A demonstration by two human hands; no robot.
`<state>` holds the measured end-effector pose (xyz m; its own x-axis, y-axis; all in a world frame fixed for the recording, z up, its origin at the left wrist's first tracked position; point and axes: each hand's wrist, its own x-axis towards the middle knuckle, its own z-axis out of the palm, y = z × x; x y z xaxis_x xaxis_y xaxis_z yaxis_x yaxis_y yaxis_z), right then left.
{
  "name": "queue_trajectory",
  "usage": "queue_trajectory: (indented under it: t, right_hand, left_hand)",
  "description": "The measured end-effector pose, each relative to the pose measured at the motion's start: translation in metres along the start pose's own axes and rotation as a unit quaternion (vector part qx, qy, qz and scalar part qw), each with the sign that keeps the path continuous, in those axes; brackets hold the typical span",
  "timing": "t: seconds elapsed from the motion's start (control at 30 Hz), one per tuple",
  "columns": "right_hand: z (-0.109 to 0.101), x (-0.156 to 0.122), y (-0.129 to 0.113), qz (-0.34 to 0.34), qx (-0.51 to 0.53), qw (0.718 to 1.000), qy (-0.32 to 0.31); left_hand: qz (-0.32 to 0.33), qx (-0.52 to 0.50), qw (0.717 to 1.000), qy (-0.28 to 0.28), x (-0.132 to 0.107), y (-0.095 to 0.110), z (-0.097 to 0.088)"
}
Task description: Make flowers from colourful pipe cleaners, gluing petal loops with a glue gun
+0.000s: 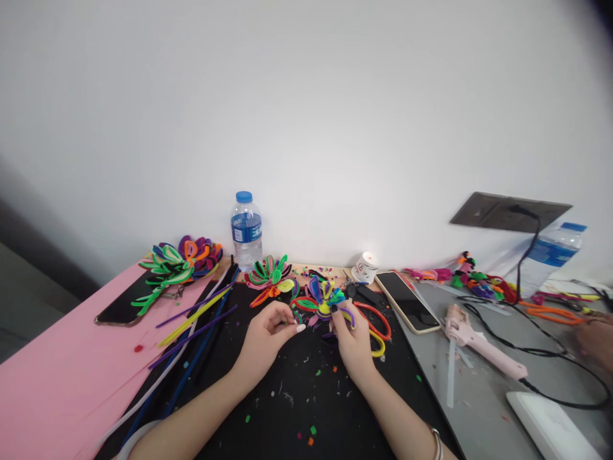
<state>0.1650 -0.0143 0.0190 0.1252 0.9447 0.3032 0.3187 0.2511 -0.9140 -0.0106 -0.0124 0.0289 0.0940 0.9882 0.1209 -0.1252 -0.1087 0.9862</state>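
My left hand (269, 332) and my right hand (352, 335) meet over a black mat (297, 396), both pinching a multicoloured pipe-cleaner flower (322, 299) with blue, green, purple and yellow loops. The left fingers curl in at the flower's left side, close to a thin stem piece. On the flower's right side, the right fingers are closed round a purple loop. Red and yellow pipe-cleaner loops (378, 329) lie just right of the right hand.
Loose pipe cleaners (196, 319) lie at the left beside a pink sheet (52, 377) with a phone (122, 306) and finished flowers (184, 255). A water bottle (246, 230), a tape roll (364, 267), another phone (407, 301) and a pink glue gun (481, 348) are near. Another person's hand (596, 338) is at the right edge.
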Motion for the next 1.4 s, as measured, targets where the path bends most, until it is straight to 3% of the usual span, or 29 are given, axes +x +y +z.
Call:
queue_trajectory:
  t: [0.83,1.4]
  right_hand:
    - [0.0001,0.0003,-0.0018,0.0,-0.009,1.0,0.006]
    - [-0.0005,0.0006,-0.0007,-0.007,-0.01,1.0,0.001]
  left_hand:
    - [-0.001,0.089,0.996,0.03,-0.0009,0.0024,-0.0021]
    - [-0.002,0.08,0.996,0.039,-0.0003,0.0041,-0.002]
